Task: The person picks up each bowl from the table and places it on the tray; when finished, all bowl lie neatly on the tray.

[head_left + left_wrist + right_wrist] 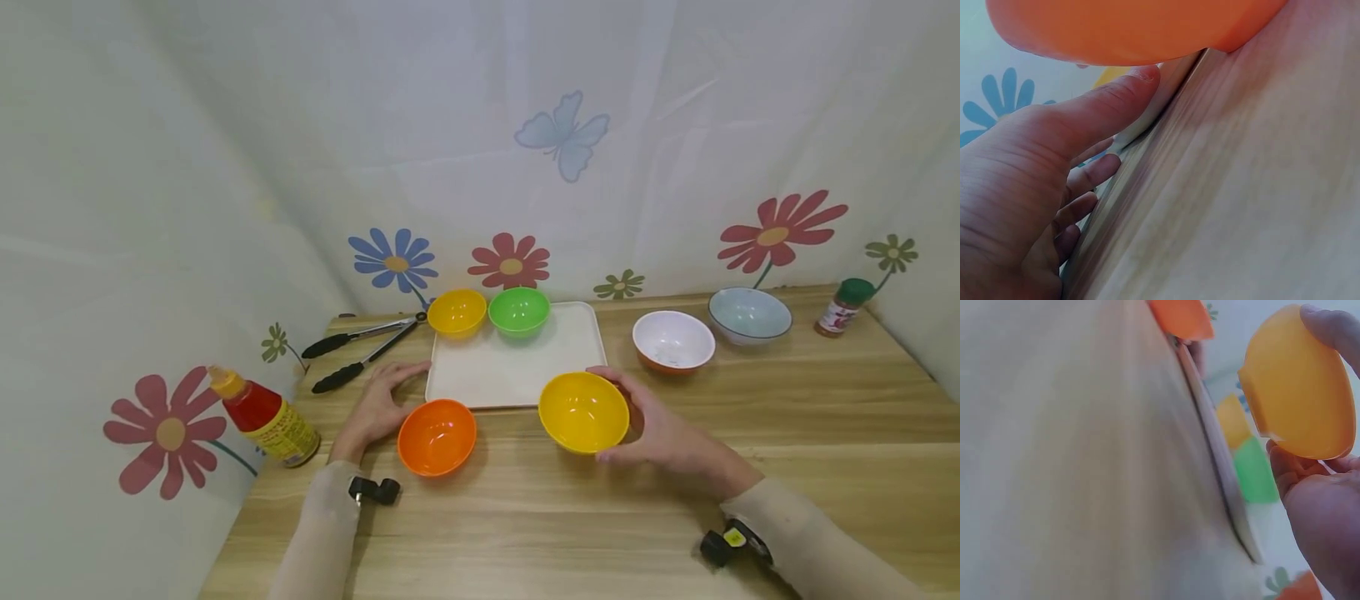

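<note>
Right hand (658, 432) grips the nearer yellow bowl (583, 417) by the white tray's (491, 371) front-right corner, left hand (375, 410) relaxed beside orange bowl (437, 439); probably mid-carry, calling for level, steady lowering.

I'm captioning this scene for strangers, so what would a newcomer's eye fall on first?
Probably the bright yellow bowl, held in the right hand by the near right corner of the white tray. Next might come the vivid orange bowl beside the left hand, then the green bowl and a second yellow bowl toward the tray's back left.
</note>
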Available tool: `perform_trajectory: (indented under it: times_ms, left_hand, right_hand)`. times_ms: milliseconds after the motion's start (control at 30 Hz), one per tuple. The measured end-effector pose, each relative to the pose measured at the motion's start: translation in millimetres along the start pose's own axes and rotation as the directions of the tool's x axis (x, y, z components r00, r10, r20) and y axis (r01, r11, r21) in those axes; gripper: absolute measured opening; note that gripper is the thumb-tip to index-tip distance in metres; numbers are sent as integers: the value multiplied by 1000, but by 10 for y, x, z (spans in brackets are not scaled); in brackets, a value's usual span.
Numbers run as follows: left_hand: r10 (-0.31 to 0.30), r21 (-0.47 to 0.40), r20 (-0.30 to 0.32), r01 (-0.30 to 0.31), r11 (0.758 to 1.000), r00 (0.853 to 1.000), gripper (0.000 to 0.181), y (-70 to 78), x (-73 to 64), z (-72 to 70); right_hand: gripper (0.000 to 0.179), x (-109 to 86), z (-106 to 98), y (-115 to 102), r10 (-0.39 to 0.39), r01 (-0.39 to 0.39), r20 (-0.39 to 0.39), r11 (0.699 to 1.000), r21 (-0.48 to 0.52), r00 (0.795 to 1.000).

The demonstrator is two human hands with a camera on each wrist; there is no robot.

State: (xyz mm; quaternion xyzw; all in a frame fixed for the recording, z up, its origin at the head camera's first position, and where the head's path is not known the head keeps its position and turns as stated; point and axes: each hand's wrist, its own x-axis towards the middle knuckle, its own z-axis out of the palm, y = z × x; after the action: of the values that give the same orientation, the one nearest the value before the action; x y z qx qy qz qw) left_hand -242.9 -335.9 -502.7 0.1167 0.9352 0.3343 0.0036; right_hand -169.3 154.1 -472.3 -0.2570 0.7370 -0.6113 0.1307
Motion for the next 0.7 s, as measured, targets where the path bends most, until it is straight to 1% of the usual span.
perform_trajectory:
  times_ms: [67,167,200,267,333,433,467,567,700]
  left_hand:
    - [-3,-1,1,3,1000,1000,78,7,-3,1]
    - [-7,-5,1,7,1000,1000,78,13,-9,-2]
    - [-4,-6,-1,4,1000,1000,78,14,-9,-2]
    - [2,-6,-3,-2,1000,1000,78,9,-12,-2]
    - [10,-7,-5,-10,1000,1000,78,8,-13,-1]
    - [18,-6,-6,-18,1000,1000,78,7,-19,-4]
    - [18,-5,-6,-18,1000,1000,78,7,-20,-5]
    - [16,-4,-7,-16,1000,1000,78,12,-20,-9]
    - [17,5,-10,-17,1000,1000,77,16,-13,-6]
  right_hand:
    - [104,19,-69,-39,-53,53,-25,999,-11,998]
    - [100,65,-183,-118,-135,133,-51,990,-42,990]
    - [100,81,-220,-154,-146,143,-60,988,-55,987]
    - [99,118,-290,-226,-155,147,-82,984,-97,985]
    - [99,157,-353,-299,-147,128,-111,979,-155,983]
    - [99,233,-441,-373,-149,118,-144,972,-205,978]
    - [100,261,-468,-392,-155,121,-152,969,-214,976]
    - [101,359,-556,-432,-162,130,-164,973,-191,973]
    - [103,486,-687,-493,-108,67,-186,974,-217,977]
